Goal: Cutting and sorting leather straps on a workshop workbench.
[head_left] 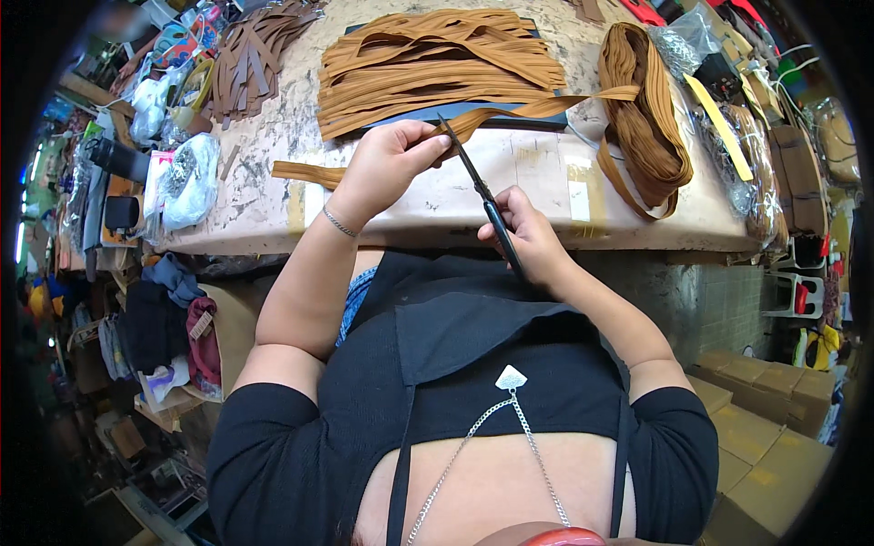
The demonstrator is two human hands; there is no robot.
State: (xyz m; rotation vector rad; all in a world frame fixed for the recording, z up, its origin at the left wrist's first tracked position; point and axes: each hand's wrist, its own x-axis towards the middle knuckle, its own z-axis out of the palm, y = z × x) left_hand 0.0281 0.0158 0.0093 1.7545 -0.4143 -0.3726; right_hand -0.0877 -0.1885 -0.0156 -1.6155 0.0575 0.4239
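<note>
My left hand [387,164] pinches a brown zipper tape [510,109] between thumb and fingertips, just above the table's near edge. The tape runs right to a thick coiled bundle [642,123] of the same material, and its loose end [305,173] sticks out left of my wrist. In my right hand [530,235] is a pair of scissors [473,171] with black handles. Their blades point up and away, crossing the tape beside my left fingertips; whether they have cut into it I cannot tell. Beyond my hands lies a wide stack of cut brown tapes [437,77].
A dark board [537,120] lies under the stack on the worn, paper-covered table [492,196]. Dark brown strips [255,64] are heaped at the far left, near plastic bags [188,177]. A yellow strip [719,127] and wrapped bundles crowd the right side. Cardboard boxes [751,446] stand at lower right.
</note>
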